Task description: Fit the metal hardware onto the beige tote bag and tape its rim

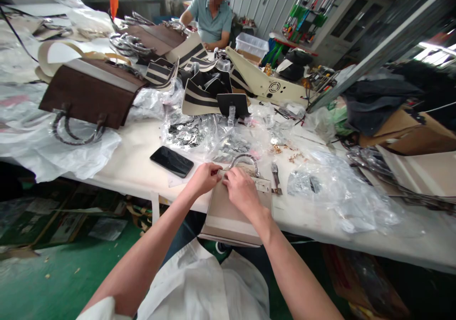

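A small beige handbag (pixel 228 215) with a curved grey handle (pixel 245 158) leans against the near edge of the white table (pixel 135 163). My left hand (pixel 204 177) pinches the bag's top edge at the left, fingers closed. My right hand (pixel 242 192) lies over the top flap beside it, fingers curled on the flap near a metal clasp (pixel 265 185). The two hands almost touch above the bag's opening.
A black phone (pixel 172 161) lies left of my hands. A small metal tool (pixel 275 175) and brass fittings (pixel 285 151) lie to the right among clear plastic bags (pixel 331 187). Brown bags (pixel 89 92) and striped panels (pixel 199 97) fill the back. Another person (pixel 210 18) sits across.
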`<state>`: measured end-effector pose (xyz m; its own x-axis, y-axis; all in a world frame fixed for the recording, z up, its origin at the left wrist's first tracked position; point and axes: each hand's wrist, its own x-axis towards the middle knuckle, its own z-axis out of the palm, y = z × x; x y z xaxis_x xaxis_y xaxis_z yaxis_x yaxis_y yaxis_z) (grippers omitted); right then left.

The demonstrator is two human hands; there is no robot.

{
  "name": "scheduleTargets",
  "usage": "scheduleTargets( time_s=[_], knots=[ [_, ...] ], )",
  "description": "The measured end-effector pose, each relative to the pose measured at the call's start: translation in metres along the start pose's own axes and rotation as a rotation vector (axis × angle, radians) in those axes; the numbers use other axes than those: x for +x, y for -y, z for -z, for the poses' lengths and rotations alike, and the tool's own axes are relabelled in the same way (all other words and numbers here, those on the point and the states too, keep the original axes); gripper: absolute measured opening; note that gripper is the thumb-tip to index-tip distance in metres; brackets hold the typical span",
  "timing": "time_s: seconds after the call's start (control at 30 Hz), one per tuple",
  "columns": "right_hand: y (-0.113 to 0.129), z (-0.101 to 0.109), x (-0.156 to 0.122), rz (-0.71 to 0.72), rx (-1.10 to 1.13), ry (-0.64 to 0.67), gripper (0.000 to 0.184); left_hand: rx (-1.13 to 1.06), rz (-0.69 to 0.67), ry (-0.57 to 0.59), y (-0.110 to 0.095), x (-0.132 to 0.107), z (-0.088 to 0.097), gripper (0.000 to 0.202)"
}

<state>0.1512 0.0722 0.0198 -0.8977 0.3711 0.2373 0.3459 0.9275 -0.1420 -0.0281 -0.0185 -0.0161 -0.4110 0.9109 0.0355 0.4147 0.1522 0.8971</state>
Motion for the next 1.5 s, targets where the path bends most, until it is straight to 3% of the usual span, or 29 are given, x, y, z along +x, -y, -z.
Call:
scheduleTargets(
  time_s=[0.47,0.67,0.8,0.93,1.0,1.07,1.2,1.5],
  knots=[
    [0.004,-0.003,-0.004,0.007,-0.014,0.001,0.01,-0.051,-0.071,0.048,0.004,-0.001,0.006,0.038],
    [0.001,-0.004,-0.004,-0.012,0.018,-0.015,0.008,-0.059,-0.028,0.041,0.004,-0.002,0.008,0.043],
    [-0.01,0.006,-0.003,-0.05,0.331,-0.058,0.02,-0.057,-0.001,0.028,0.004,-0.003,0.007,0.048],
    [-0.018,0.005,-0.002,-0.215,0.691,-0.201,0.025,-0.073,0.007,0.041,0.003,-0.005,0.009,0.052],
    [-0.018,-0.001,-0.001,-0.307,0.812,-0.194,0.034,-0.081,0.018,0.05,0.003,-0.006,0.009,0.053],
    [-0.014,-0.007,-0.001,-0.353,0.883,-0.152,0.032,-0.081,0.024,0.049,0.003,-0.006,0.009,0.053],
    [-0.006,-0.013,-0.001,-0.351,0.808,-0.159,0.014,-0.06,0.011,0.037,0.005,-0.006,0.008,0.048],
    [-0.005,-0.017,-0.001,-0.257,0.551,-0.209,0.016,-0.085,0.015,0.031,0.002,-0.006,0.008,0.048]
  ],
)
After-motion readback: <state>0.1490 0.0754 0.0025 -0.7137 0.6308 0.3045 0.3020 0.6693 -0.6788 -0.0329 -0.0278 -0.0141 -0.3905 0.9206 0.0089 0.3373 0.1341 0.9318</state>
